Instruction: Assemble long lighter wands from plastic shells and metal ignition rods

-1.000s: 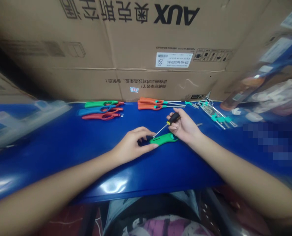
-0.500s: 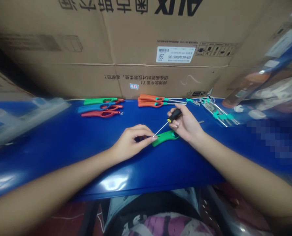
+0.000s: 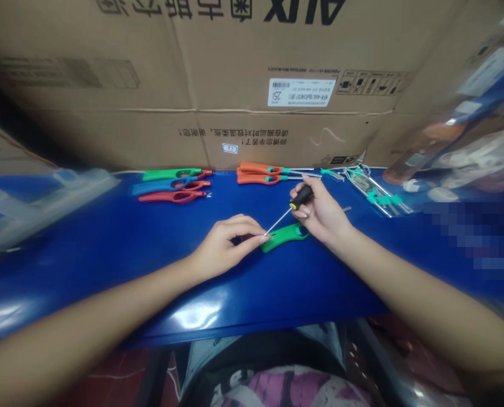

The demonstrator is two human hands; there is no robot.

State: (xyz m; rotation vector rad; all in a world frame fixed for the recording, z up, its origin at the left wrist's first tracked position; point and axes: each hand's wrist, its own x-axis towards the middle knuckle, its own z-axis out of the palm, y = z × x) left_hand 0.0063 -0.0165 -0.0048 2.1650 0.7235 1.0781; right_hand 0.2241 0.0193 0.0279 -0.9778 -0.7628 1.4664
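Observation:
My right hand is closed around the black handle of a screwdriver. Its thin metal shaft slants down to the left, with the tip at my left fingertips. Thumb and forefinger of my left hand close at the left end of a green gas lighter, right by the screwdriver tip. Whether a small part such as a screw sits between those fingers is hidden. The lighter lies on the blue table, its other end partly behind my right hand, and a metal rod end shows beyond that hand.
Orange lighters with metal rods lie at the back. Green, blue and red lighter bodies lie at the back left. Metal rods with teal parts are at the right, near a bottle. A large cardboard box stands behind the blue table.
Both hands, the screwdriver and the green lighter keep nearly the same positions. The whole view has shifted very slightly.

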